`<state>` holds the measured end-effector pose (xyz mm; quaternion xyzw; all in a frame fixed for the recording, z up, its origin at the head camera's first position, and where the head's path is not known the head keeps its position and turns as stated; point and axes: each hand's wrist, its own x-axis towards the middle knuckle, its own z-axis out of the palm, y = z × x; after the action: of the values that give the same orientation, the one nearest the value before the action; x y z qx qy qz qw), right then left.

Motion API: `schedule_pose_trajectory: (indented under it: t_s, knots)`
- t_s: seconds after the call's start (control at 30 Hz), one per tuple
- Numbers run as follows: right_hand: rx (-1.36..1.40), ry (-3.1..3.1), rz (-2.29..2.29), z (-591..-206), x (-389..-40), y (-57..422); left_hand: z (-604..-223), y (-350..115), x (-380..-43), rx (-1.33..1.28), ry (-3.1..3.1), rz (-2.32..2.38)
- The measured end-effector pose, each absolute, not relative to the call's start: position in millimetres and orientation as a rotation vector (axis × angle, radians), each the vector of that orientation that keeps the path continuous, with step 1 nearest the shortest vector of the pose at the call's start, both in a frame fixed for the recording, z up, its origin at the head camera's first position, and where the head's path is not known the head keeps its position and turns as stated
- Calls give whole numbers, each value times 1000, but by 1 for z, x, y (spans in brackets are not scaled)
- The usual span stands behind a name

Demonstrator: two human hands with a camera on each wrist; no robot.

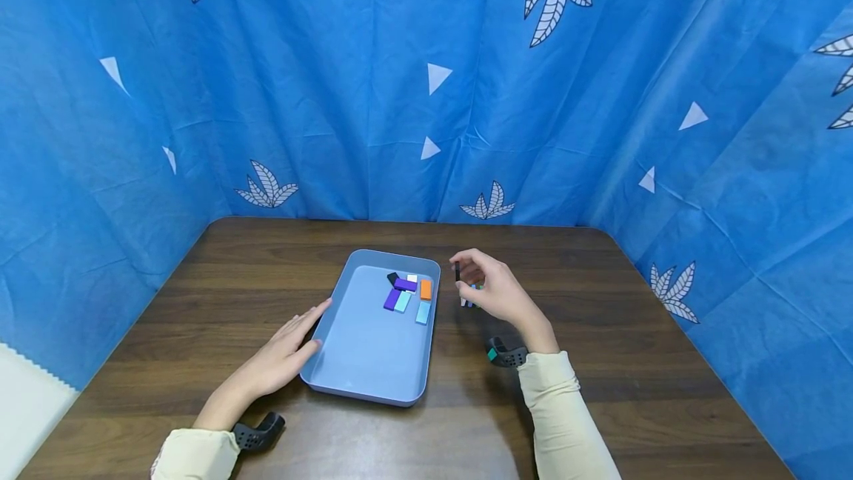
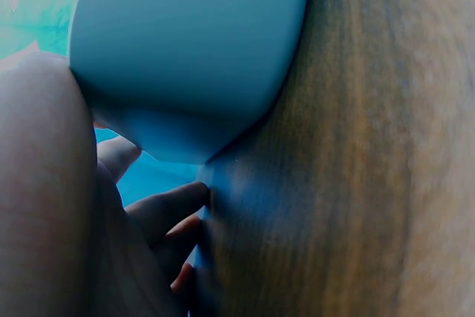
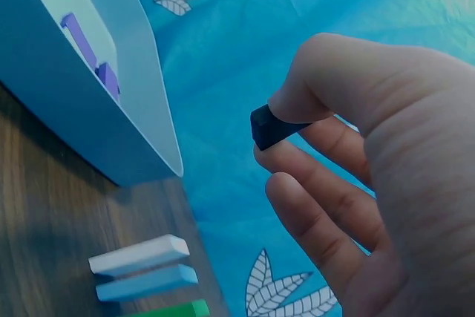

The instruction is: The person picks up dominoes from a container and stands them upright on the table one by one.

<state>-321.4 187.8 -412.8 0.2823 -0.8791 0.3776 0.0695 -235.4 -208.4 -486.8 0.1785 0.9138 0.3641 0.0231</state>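
My right hand [image 1: 501,291] pinches a small black block [image 3: 269,130] between thumb and fingertips, just right of the tray. Below it on the table, a white block [image 3: 139,255], a light blue block [image 3: 148,282] and a green block [image 3: 182,309] lie in a row in the right wrist view. The shallow blue tray [image 1: 366,361] holds several blocks toward its far right, among them an orange block [image 1: 426,290], a purple block [image 1: 392,299] and another black block [image 1: 392,278]. My left hand [image 1: 276,361], fingers extended, rests against the tray's left side.
The dark wooden table [image 1: 266,265] carries the tray near its middle. A blue patterned curtain [image 1: 346,95] surrounds it at the back and sides. A black band [image 1: 261,432] is worn on the left wrist and another band [image 1: 506,352] on the right.
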Motion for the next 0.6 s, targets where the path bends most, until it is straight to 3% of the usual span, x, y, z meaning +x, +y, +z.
schedule_pose_trajectory:
  t_s: [0.6]
  knots:
    - [708,-2666,1184,-416,-324,211,-488,-210,-235,554,2826,1127]
